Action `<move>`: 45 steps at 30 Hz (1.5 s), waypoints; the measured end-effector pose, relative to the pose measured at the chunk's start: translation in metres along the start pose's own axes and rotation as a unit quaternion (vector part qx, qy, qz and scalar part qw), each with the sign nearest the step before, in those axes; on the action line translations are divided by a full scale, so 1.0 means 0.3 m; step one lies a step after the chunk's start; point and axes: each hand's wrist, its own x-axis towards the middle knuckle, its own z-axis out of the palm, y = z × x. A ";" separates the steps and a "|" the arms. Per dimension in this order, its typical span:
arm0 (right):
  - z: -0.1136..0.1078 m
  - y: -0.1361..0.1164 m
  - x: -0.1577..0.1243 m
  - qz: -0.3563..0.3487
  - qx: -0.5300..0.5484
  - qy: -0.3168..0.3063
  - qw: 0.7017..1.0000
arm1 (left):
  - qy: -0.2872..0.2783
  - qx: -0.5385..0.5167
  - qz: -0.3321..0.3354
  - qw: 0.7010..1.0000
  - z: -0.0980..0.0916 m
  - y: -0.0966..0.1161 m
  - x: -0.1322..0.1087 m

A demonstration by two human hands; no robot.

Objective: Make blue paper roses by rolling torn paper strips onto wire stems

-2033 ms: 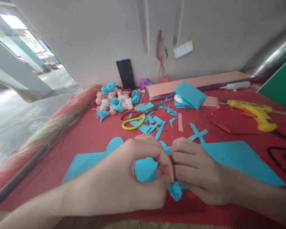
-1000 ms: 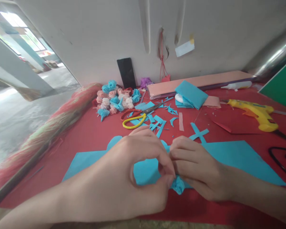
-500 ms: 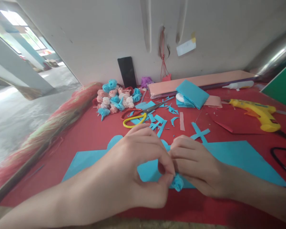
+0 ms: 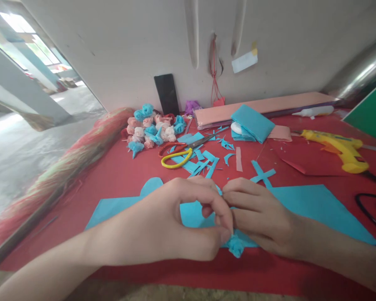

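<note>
Slightly lower than half a second ago, the blue paper rosette [image 4: 237,246] sits at lower centre, its top hidden, pinched between thumb and forefinger of the left hand [image 4: 166,225]. Beside it, the right hand [image 4: 265,215] curls, fingertips concealed; its hold cannot be told.

Windows [image 4: 17,23]: daylight from over on the left, burnt to white.
Floor [image 4: 81,119]: pale glare patches.
Metal tube [image 4: 363,73]: 1 bright streak.
Red table [image 4: 301,280]: dimmer along its near edge.
Left hand [image 4: 175,221]: soft-edged.
Frame corners: stretched.
</note>
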 end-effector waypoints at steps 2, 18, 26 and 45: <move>0.002 0.001 0.000 -0.004 0.006 0.003 1.000 | -0.002 0.004 0.008 1.000 -0.001 -0.002 0.000; 0.000 -0.025 0.023 0.033 0.098 0.024 0.994 | -0.016 -0.044 -0.010 0.999 -0.002 0.010 -0.010; -0.001 -0.028 0.014 0.072 0.111 0.012 0.991 | 0.007 -0.066 -0.016 0.998 0.006 0.021 -0.011; -0.016 -0.084 0.014 0.243 0.293 0.018 0.924 | -0.036 -0.257 -0.026 0.965 0.004 -0.018 0.011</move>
